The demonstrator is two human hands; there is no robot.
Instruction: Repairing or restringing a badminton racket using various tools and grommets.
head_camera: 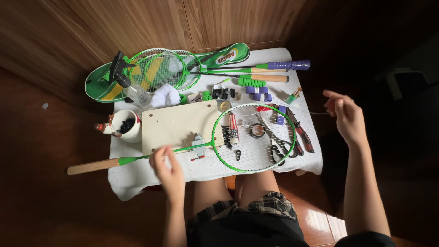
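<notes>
Racket [254,137] shaft sits pinched under your left hand [168,170]; your right hand [346,117] pinches its string [318,113], raised at far right.

small bits by the purple grips [259,93] too tiny to tell, mug [126,126] contents dark, string from right hand [345,116] barely visible, scissors [274,139] partly behind racket strings, forearms cut by bottom edge

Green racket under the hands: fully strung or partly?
Partly strung: the racket head shows only sparse parallel strings, with scissors plainly visible through it.
</notes>
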